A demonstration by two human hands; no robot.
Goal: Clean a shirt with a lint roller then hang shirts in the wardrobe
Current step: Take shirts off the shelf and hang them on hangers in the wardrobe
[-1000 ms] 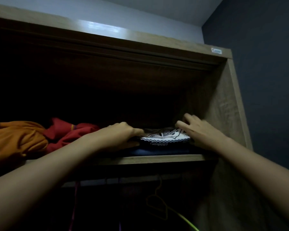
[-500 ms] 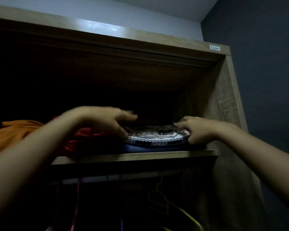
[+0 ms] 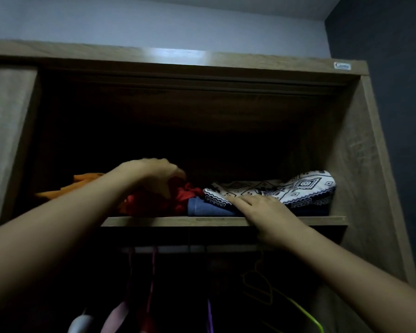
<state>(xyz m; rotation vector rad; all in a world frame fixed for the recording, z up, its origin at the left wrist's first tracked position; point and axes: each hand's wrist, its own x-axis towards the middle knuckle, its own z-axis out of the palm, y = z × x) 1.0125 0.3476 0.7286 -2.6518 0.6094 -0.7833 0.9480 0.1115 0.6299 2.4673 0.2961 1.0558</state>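
We look up into an open wooden wardrobe (image 3: 360,164) that fills most of the view, with a dark blue wall (image 3: 399,92) to its right and a pale wall above it. Its upper shelf (image 3: 178,221) runs across the middle and carries all the folded and bunched clothes. Both bare forearms reach up from the near edge towards that shelf. The left hand (image 3: 151,171) hangs over the left-centre of the shelf with its fingers curled down into a red garment (image 3: 151,203), gripping a bunched fold of it. The right hand (image 3: 271,215) lies at the near edge of the shelf, fingers straight and relaxed, and rests on the near edge of a folded white shirt with a dark geometric pattern (image 3: 305,186). That patterned shirt sits at the right end of the shelf, against the wardrobe's side wall and on top of a folded blue garment (image 3: 207,209). The red garment touches the left end of both. Further left lies a crumpled orange garment (image 3: 65,188). Below the shelf we see a rail (image 3: 178,248) in deep shadow, with pink hangers (image 3: 151,284) on the left and a yellow-green hanger (image 3: 298,306) on the right. A small sticker (image 3: 342,66) marks the top right corner.
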